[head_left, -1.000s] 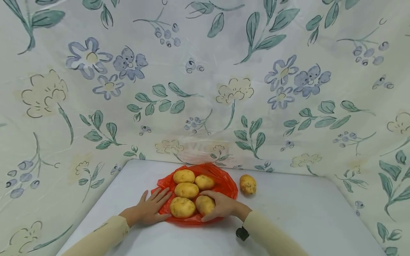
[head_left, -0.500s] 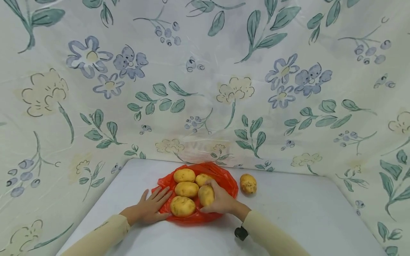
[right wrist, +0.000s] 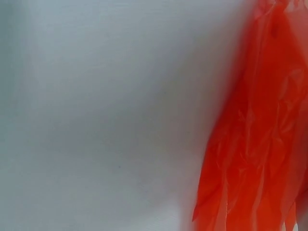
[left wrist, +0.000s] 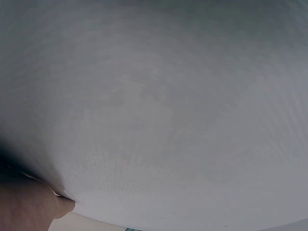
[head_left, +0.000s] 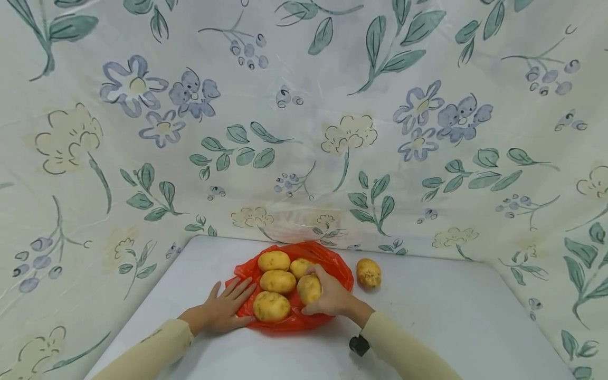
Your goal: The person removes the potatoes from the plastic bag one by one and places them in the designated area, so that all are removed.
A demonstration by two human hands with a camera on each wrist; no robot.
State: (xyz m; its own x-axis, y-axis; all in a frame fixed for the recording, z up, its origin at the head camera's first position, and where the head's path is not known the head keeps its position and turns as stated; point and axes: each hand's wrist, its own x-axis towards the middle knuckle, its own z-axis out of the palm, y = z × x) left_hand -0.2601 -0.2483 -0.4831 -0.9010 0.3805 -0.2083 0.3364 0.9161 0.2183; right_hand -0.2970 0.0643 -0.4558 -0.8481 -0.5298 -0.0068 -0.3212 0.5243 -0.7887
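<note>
At the white table (head_left: 451, 311), the right grip (head_left: 334, 296) clasps a partly hidden potato (head_left: 309, 289), the left grip (head_left: 223, 311) outspread.

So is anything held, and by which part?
The right hand grips a potato by its far and near ends; the left hand holds nothing, resting partly on the red bag.

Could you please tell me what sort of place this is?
Probably a small indoor workspace, perhaps screened off: a creased floral covering rises behind a white table that bears potatoes and a red plastic bag.
</note>
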